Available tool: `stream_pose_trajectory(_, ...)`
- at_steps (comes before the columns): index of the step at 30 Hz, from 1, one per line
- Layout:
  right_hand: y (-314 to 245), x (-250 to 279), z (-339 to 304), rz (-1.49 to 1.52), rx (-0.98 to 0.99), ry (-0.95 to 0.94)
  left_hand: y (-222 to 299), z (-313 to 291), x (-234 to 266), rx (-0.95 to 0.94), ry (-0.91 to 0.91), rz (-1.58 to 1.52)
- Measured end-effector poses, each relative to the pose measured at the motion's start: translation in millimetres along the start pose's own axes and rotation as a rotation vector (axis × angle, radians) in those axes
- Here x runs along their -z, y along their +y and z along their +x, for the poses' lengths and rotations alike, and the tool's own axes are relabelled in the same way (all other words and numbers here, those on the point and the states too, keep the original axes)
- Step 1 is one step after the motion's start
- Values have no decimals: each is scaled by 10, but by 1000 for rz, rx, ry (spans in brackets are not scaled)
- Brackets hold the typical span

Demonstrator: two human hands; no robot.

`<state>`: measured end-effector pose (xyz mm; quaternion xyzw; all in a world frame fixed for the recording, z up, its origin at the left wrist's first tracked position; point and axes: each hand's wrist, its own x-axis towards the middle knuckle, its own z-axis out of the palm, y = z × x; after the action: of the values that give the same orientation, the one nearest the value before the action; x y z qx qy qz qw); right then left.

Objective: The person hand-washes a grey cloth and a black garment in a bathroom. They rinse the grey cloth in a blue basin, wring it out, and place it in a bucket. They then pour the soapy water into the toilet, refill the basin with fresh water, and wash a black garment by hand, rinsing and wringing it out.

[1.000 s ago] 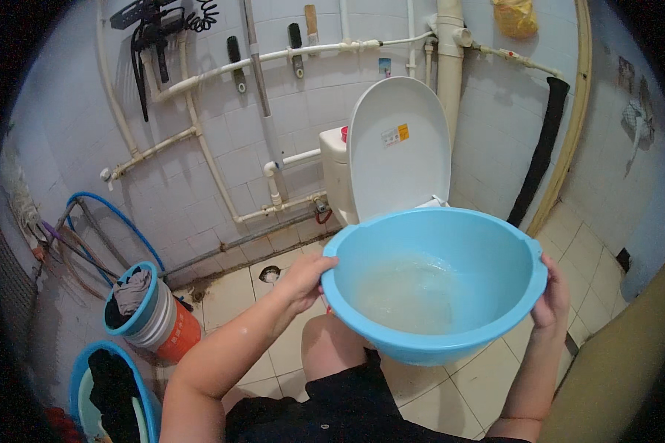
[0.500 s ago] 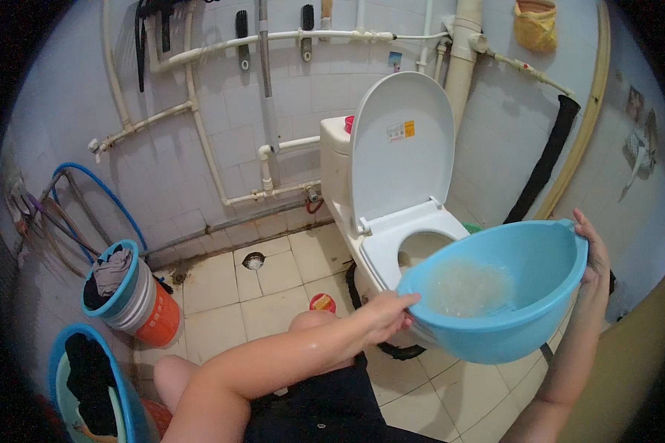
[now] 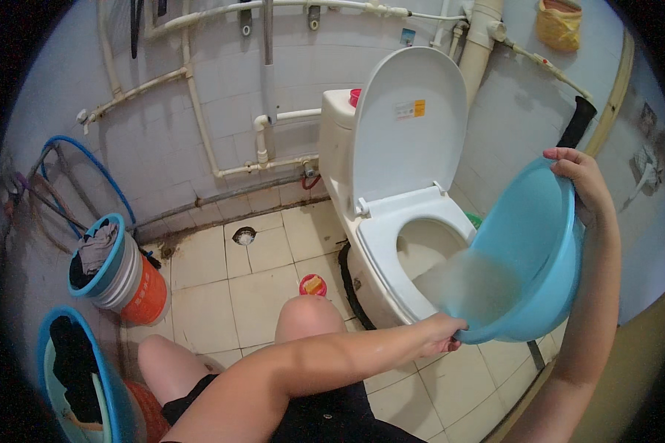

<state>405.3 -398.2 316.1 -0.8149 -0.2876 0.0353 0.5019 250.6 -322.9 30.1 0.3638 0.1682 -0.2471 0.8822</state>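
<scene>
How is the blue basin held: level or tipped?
The blue basin is tipped: right side high, cloudy water spilling toward the toilet.

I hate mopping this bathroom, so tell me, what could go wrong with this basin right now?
Splashing: cloudy water is spilling from the tilted basin toward the toilet bowl, so some may hit the seat or the floor tiles.

Slipping: the left hand holds the basin's low edge and the right hand its raised edge; if either grip slipped, the basin might tip and spill on the floor.
</scene>
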Motion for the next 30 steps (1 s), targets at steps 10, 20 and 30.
stream_pose_trajectory(10,-20,170,-77,124,110,1,230,-170,71,-17,-45,75)
stream_pose_trajectory(20,-450,-108,-275,59,77,-31,245,-363,127,27,-35,174)
stream_pose_trajectory(30,-402,-147,-914,200,230,-20,557,-1138,719,-313,190,32)
